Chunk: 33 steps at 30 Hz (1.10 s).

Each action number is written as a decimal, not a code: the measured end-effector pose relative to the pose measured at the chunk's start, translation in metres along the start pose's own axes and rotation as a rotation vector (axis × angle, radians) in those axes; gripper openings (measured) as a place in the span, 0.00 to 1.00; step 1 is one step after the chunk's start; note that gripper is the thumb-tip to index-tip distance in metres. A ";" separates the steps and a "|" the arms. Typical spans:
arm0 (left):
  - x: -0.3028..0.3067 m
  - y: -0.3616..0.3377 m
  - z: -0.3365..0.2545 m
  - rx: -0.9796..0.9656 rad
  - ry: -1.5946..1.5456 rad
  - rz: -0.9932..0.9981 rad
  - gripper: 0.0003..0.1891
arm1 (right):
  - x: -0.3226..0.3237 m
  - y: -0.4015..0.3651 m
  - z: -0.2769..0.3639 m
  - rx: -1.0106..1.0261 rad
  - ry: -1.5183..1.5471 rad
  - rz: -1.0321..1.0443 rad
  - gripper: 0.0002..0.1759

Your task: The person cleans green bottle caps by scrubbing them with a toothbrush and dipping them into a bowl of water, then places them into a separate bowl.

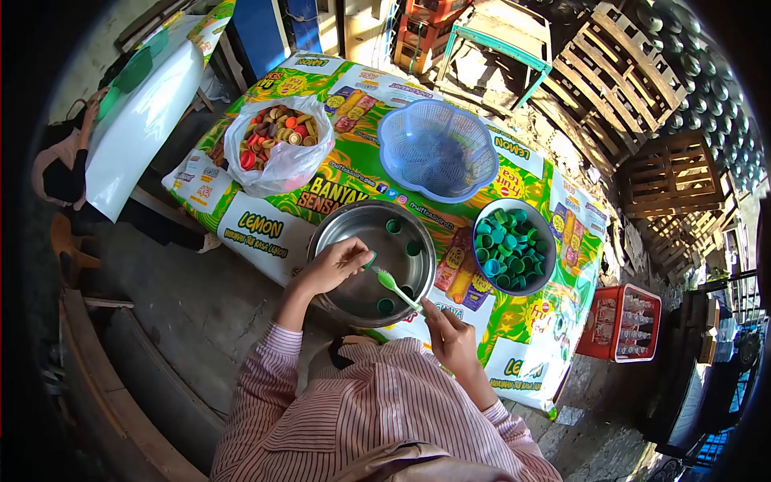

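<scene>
Over the left side of a metal basin, my left hand pinches a green bottle cap. My right hand grips the handle of a green toothbrush at the basin's near right rim. The brush's bristled head points at the cap, close beside it; whether they touch is hard to tell. Several more green caps lie in the basin, along its right and lower sides. To the right stands a bowl heaped with green caps.
On the patterned tablecloth stand a blue-purple plastic basket and a white plastic bag of mixed caps. A red crate stands right of the table. Wooden pallets lean behind. Another person is at the far left.
</scene>
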State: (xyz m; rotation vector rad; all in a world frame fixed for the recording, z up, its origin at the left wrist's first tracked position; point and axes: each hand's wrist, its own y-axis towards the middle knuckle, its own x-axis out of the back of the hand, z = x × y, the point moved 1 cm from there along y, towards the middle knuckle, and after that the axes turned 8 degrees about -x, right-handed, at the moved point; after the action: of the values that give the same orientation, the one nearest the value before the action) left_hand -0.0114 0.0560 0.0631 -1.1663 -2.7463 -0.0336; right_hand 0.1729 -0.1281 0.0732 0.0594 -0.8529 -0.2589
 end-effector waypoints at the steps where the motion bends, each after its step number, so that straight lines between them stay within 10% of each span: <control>1: -0.001 -0.002 0.002 -0.059 0.032 0.007 0.14 | -0.009 -0.005 -0.003 -0.052 0.084 -0.004 0.25; 4: -0.003 -0.010 -0.005 -0.140 0.812 0.059 0.16 | -0.023 -0.014 -0.010 -0.161 0.024 0.003 0.25; 9: -0.012 -0.021 -0.016 -0.341 0.545 -0.100 0.16 | -0.020 -0.010 -0.006 -0.196 0.139 -0.082 0.24; 11: -0.012 -0.026 -0.001 -0.417 1.030 -0.002 0.16 | -0.020 -0.013 -0.004 -0.172 0.128 -0.097 0.23; 16: -0.019 -0.032 -0.024 -0.389 0.771 -0.270 0.17 | -0.023 -0.008 -0.003 -0.207 0.134 -0.142 0.19; 33: -0.147 0.166 -0.029 -0.613 0.191 0.044 0.19 | 0.021 -0.073 -0.009 -0.532 0.078 -0.432 0.14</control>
State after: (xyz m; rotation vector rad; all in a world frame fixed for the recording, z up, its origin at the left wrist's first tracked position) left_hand 0.2119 0.0647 0.0624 -1.2604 -2.6024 -0.9835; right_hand 0.1785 -0.2050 0.0715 -0.2445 -0.6646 -0.8755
